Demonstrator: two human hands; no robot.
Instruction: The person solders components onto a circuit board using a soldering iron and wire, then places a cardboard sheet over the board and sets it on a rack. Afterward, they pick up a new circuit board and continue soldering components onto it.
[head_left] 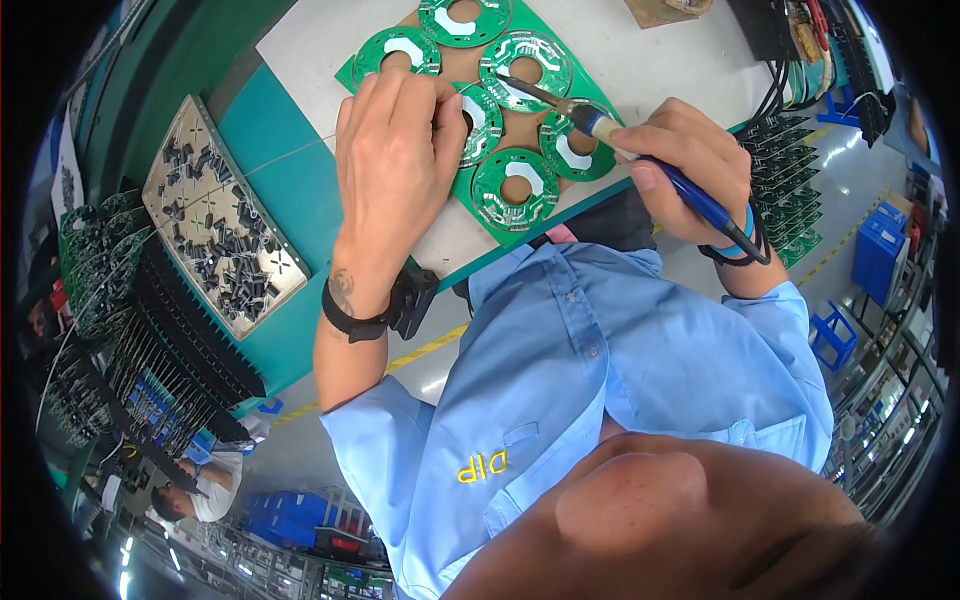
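A green panel [517,232] of several ring-shaped circuit boards lies on the bench, white patches round their holes. My right hand [695,170] is wrapped round a soldering iron [598,122] with a blue handle. Its tip reaches the left side of an upper right ring board [556,62]; whether it touches cannot be seen for sure. My left hand [395,150] rests over the panel's left part, fingers curled and pressed together. It partly covers two ring boards, and what its fingers pinch, if anything, is hidden.
Left of my left arm stands a shallow tray [296,287] with many small black parts with leads. Racks of circuit boards [100,250] line the left side; stacked boards [785,175] stand at right. Black cables [775,95] hang nearby. A person [215,490] sits further off.
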